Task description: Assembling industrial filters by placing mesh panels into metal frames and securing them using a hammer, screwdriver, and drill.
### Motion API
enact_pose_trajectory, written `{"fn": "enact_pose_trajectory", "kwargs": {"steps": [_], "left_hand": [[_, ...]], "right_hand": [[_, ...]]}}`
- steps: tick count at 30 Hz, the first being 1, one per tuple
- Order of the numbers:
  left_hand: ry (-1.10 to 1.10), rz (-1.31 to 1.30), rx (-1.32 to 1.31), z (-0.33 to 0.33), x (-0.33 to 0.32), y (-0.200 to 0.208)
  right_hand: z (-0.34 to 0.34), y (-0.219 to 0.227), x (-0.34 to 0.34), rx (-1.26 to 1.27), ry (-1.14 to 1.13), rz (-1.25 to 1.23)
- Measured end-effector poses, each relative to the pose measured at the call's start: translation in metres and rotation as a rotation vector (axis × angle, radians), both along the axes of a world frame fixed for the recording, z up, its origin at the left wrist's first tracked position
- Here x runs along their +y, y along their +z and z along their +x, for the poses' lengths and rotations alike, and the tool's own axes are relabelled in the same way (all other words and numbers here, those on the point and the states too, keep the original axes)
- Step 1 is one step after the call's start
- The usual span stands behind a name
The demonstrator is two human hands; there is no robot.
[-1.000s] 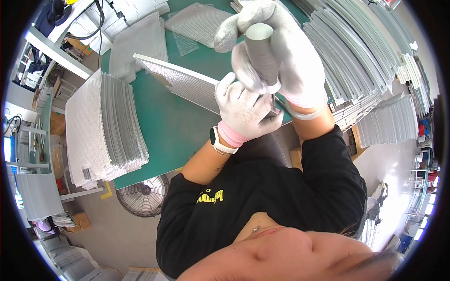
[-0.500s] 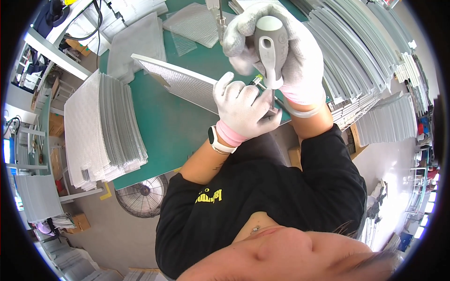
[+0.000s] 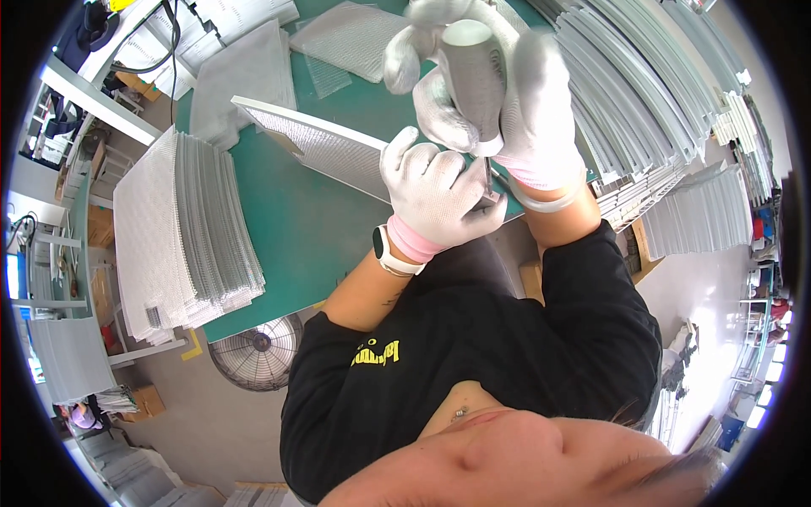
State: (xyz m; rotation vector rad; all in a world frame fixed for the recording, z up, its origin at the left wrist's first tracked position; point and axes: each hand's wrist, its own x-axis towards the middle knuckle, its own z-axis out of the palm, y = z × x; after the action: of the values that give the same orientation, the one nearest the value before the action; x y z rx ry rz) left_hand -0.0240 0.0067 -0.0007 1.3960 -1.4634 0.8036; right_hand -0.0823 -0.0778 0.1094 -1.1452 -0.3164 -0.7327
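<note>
My right hand (image 3: 545,114), in a white glove, grips a screwdriver (image 3: 475,80) with a grey handle and a pale green end cap. The handle points up, and the thin shaft runs down to the panel's corner beside my left thumb. Some of the right fingers are blurred. My gloved left hand (image 3: 435,190) is closed around the near end of a thin white-edged mesh panel (image 3: 329,156), which stands on edge and slants away to the far left. The screwdriver's tip and whatever it touches are hidden.
The green table (image 3: 283,241) carries a tall stack of mesh panels (image 3: 190,232) on the left. Flat mesh sheets (image 3: 359,38) lie at the back. Long grey frames (image 3: 634,84) are piled at the right. A round floor fan (image 3: 258,353) stands below the table's near edge.
My right hand has twisted and shifted slightly left, turning the screwdriver handle so its hole no longer shows. My left hand and the panel stay almost in place.
</note>
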Motion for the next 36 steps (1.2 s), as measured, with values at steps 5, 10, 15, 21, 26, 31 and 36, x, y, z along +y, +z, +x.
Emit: {"fn": "enact_pose_trajectory", "kwargs": {"steps": [5,10,15,21,26,31,36], "left_hand": [[-0.003,-0.033,-0.001,0.000,-0.001,0.001],[0.008,-0.009,0.010,0.001,0.001,-0.002],[0.008,-0.018,-0.003,0.001,0.000,-0.002],[0.003,-0.013,0.005,0.003,0.002,-0.004],[-0.022,-0.014,0.039,0.004,0.006,-0.005],[-0.061,-0.022,0.036,0.005,0.004,-0.013],[-0.061,-0.101,0.028,0.005,0.003,-0.017]], "right_hand": [[-0.013,0.019,-0.008,0.299,-0.023,-0.108],[-0.012,0.022,-0.003,0.254,-0.027,-0.141],[-0.004,0.015,0.006,0.151,-0.301,-0.282],[-0.022,0.025,-0.001,-0.229,0.269,0.353],[-0.069,-0.012,-0.035,0.019,-0.430,-0.705],[-0.087,-0.010,-0.006,0.547,-0.463,-1.021],[-0.087,-0.008,-0.004,0.539,-0.472,-1.137]]}}
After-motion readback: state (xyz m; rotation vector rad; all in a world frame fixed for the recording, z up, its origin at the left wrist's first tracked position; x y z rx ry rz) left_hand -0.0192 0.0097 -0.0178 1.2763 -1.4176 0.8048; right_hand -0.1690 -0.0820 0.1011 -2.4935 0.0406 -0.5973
